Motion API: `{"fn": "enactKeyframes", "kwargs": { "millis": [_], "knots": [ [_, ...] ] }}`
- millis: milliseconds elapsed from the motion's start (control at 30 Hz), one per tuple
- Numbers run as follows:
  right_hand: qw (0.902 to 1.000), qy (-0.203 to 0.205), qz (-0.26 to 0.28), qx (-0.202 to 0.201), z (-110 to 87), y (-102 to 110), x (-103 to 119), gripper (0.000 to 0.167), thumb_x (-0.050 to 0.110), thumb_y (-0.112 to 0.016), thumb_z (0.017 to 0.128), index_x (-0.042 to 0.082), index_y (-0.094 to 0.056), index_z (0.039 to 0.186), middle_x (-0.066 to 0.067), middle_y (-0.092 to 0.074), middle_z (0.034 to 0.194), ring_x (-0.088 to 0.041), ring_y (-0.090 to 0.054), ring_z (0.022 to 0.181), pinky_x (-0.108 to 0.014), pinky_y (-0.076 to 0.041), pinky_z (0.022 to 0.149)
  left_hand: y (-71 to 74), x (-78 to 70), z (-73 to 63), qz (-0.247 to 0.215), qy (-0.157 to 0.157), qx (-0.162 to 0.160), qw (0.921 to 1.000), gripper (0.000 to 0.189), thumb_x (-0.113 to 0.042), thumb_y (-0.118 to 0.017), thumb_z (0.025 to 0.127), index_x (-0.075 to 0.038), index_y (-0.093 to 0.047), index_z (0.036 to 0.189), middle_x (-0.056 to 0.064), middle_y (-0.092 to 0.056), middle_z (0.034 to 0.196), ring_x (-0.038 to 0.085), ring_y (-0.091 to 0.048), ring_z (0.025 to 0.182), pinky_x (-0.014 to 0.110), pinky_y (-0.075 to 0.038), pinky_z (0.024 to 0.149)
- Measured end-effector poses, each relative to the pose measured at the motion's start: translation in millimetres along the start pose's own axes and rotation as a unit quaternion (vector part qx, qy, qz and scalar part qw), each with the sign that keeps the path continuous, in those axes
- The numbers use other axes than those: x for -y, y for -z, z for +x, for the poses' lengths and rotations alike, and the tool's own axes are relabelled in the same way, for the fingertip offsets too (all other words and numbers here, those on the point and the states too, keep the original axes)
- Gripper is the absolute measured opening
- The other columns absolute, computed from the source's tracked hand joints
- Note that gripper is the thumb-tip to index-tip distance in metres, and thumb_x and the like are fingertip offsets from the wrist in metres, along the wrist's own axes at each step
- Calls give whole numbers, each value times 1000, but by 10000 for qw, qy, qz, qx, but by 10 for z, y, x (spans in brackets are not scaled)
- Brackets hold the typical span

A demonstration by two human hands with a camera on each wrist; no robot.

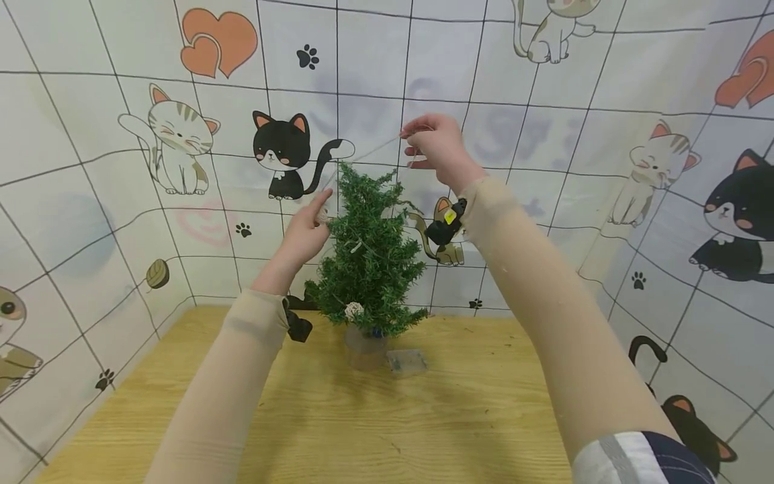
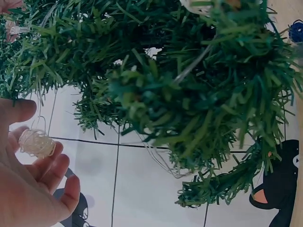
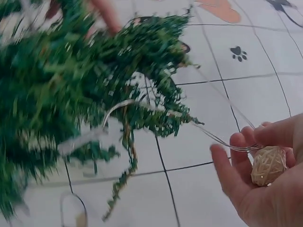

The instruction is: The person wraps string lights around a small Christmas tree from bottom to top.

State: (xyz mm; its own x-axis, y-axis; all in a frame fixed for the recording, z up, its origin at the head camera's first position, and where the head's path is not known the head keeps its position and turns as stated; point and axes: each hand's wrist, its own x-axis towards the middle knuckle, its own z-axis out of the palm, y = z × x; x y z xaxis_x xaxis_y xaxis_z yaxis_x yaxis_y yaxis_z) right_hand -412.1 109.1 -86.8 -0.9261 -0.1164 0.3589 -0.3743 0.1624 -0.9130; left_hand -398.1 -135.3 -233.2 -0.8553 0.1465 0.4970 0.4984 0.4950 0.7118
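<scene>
A small green artificial Christmas tree stands upright between my hands. My right hand, above and right of its top, pinches a thin string-light wire running to the treetop. Near that palm in the right wrist view sits a pale woven ball. My left hand is at the tree's upper left side. Its loosely bent fingers are behind another woven ball hanging on wire, with the thumb apart from it. A clear light fitting shows among the blurred branches.
The tree's pot stands on a wooden table. Beside it lies a flat clear box. A whitish ball hangs on a low branch, and a dark blue ball is near the base. A cat-print cloth forms the backdrop.
</scene>
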Motion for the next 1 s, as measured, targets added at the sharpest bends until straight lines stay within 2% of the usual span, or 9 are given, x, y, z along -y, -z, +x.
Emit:
{"fn": "enactKeyframes", "kwargs": {
  "millis": [167, 233, 300, 333, 433, 533, 633, 833, 1000],
  "knots": [
    [9883, -637, 1372, -201, 32, 81, -78, 36, 1, -54, 97, 2, -54, 133, -7, -59, 121, -17, -52, 77, -23, -45, 57, -79, 43, 24, -401, -33, 53, 9992, 72, 5, -38, 89, -20, -26, 155, 16, -35, 150, 23, -46, 82, 36, -35, 67],
    [9971, -329, 644, -245, 34, 103, -103, 32, 5, -56, 97, 2, -58, 129, -5, -60, 119, -15, -51, 78, -22, -38, 55, -104, 41, 26, -564, -55, -37, 9984, 61, -3, -39, 98, -21, -27, 155, 17, -35, 149, 28, -45, 106, 42, -36, 81],
    [9955, 288, -875, -223, 28, 109, -114, 28, 9, -55, 97, 3, -62, 123, -5, -62, 118, -15, -54, 86, -22, -41, 62, -115, 32, 23, -791, -66, -158, 9967, 51, -16, -39, 104, -19, -28, 154, 16, -37, 149, 29, -41, 125, 43, -34, 98],
    [9829, 631, -1711, -248, 27, 108, -116, 26, 11, -55, 97, 3, -64, 120, -5, -63, 117, -15, -56, 91, -23, -43, 69, -116, 28, 21, -925, -62, -214, 9955, 49, -24, -38, 106, -18, -29, 154, 16, -36, 150, 29, -38, 131, 44, -31, 104],
    [9201, 1539, -3577, -418, 30, 91, -108, 21, 14, -54, 96, 5, -67, 111, -6, -65, 113, -17, -57, 108, -29, -44, 90, -100, 7, 29, -1268, 12, -395, 9911, 52, -40, -30, 106, -14, -34, 152, 11, -35, 152, 23, -26, 142, 46, -20, 113],
    [8872, 1874, -4189, -479, 45, 59, -103, 22, 16, -52, 98, 7, -66, 112, -6, -67, 112, -20, -60, 105, -34, -45, 90, -83, -22, 60, -1453, -3, -481, 9882, 56, -46, -25, 105, -4, -45, 137, 5, -27, 157, 19, -17, 145, 45, -14, 115],
    [8648, 2006, -4552, -688, 57, 27, -125, 25, 21, -49, 101, 9, -65, 117, -5, -68, 111, -18, -63, 95, -31, -47, 77, -76, -47, 94, -1535, -87, -472, 9870, 58, -46, -22, 105, -1, -43, 134, -2, -13, 161, 14, -6, 147, 43, -8, 116],
    [8295, 2427, -4865, -1282, 68, 1, -155, 26, 25, -48, 103, 10, -65, 116, -3, -71, 106, -17, -64, 76, -29, -38, 56, -73, -77, 127, -1698, -322, -358, 9843, 57, -40, -22, 107, -17, -8, 157, -3, -4, 162, 14, -1, 147, 43, -4, 116],
    [8131, 2223, -5238, -1229, 96, -2, -198, 26, 25, -47, 102, 10, -65, 112, -5, -71, 99, -20, -59, 70, -32, -42, 56, -93, -121, 122, -1613, 215, -255, 9863, 62, -51, -18, 104, -21, -8, 157, -5, -4, 162, 15, -2, 147, 43, -4, 116]
  ]
}}
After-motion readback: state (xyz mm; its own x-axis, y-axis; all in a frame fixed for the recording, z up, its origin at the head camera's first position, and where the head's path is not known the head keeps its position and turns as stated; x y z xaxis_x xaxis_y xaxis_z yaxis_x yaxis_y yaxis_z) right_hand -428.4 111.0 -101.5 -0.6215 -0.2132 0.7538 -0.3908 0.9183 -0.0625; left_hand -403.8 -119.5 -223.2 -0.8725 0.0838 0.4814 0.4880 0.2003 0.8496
